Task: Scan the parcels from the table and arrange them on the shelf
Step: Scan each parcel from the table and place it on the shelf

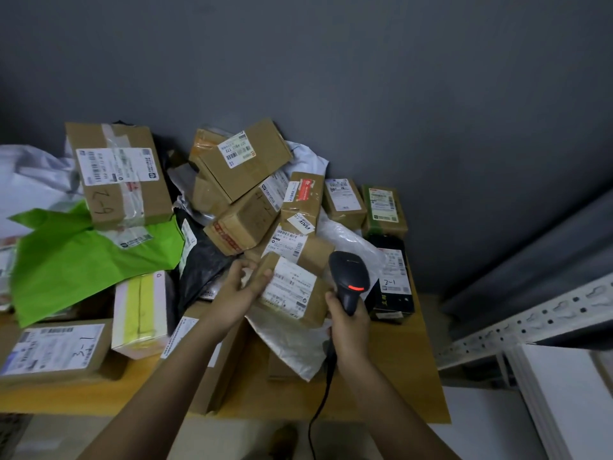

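The left hand [243, 287] grips a small brown cardboard parcel with a white shipping label [292, 288], thumb curled over its upper left corner and fingers wrapped round its near left edge, holding it tilted above the light wooden bench [408, 376] with the label facing up. The right hand [348, 327] is curled round the grip of a black handheld barcode scanner [350, 277], whose head sits just beside the parcel's right end and shows a red light; its black cable [320, 410] hangs down past the bench's front edge. Under the held parcel lies a white plastic mailer bag [288, 343]. Behind it, parcels are heaped against the grey wall [331, 61]: a large brown carton marked "2-9" [119, 177] at the back left, resting on a bright green plastic mailer [76, 257], and a flat brown box with a small white label [242, 161] leaning on top of the middle of the pile. A black box with a label marked "2-1" [393, 287] stands near the scanner on the right. At the front left lie a flat brown parcel marked "3-1" [56, 350] and, just beside it, a white and yellow box [142, 313]. A white perforated metal shelf frame [530, 320] stands at the right, apart from the bench.
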Motion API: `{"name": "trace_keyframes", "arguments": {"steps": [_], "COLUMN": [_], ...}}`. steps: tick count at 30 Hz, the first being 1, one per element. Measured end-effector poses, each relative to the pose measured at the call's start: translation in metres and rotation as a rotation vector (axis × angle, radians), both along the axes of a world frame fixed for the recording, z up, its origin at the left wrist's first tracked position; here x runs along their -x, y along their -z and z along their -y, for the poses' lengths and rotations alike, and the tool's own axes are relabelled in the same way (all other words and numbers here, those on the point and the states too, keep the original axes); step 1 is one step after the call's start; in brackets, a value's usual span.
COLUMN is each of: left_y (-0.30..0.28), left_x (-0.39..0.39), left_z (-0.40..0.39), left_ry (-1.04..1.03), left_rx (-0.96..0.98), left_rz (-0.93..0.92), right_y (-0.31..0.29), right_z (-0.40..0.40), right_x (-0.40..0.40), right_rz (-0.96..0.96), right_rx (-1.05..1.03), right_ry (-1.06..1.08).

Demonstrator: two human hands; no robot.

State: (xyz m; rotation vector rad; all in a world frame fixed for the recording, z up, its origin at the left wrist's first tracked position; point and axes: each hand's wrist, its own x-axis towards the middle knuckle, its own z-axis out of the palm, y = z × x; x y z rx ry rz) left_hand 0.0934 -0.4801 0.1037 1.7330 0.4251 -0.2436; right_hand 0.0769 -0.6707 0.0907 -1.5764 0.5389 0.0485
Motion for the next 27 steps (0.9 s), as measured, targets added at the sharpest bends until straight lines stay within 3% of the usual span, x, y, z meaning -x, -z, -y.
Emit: {"name": "trace_keyframes", "arguments": {"steps": [6,11,16,21,27], "left_y": [-0.030,-0.045,-0.040,-0.038,-0.039], "left_x": [-0.011,-0.032,-0.057,-0.069,-0.073], "left_z": [0.022,0.039,0.050,0.057,0.061], "left_ry": [0.162,0.149,0.049,0.034,0.017], "left_rx": [0.212,0.217,0.223,0.232,0.268], "left_rz": [0.010,0.123,0.238,0.283,0.307], "right_y": [-0.035,-0.056,-0.067,-0.074,-0.073], "right_z": [0.031,0.055,0.069,0.069,0.064], "right_x": [-0.010,-0.028,-0.011,0.007,0.011], "right_rz": [0.104,0.117,0.052,0.105,0.099], "right_rx": [-0.032,0.019,0.075,0.150,0.138], "right_ry": [0.116,0.114,-0.055,-0.297,-0.318]}}
